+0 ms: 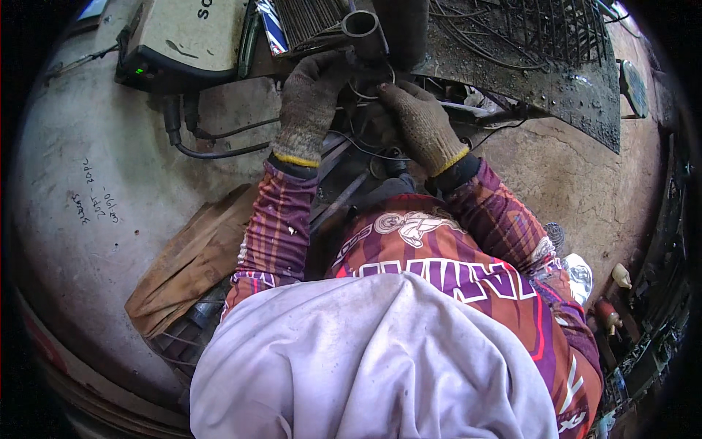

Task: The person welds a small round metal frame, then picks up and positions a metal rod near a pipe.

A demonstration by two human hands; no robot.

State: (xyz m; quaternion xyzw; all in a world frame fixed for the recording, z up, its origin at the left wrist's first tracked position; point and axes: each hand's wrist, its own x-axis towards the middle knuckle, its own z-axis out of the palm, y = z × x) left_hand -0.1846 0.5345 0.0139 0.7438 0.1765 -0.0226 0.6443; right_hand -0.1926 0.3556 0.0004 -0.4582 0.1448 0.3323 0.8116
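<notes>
My left hand [303, 110], in a grey knit glove with a yellow cuff, reaches to the table's near edge. Its fingers curl in beside the base of a short metal pipe [363, 36]; what they close on lies in shadow. Across from it, my right hand [424, 121], gloved the same way, pinches its thumb and fingertips together at a thin curved metal wire [358, 91]. This wire bends in an open loop between my two hands, below the pipe's open end. A thicker dark cylinder [402, 29] stands behind the pipe.
A welding machine [186, 36] with black cables [219, 152] sits at the left. Welding rods [311, 22] lie in an opened pack. Wire grating [534, 33] and loose wire cover the dark metal table [563, 95] at the right. Brown cloth [190, 256] lies by my left arm.
</notes>
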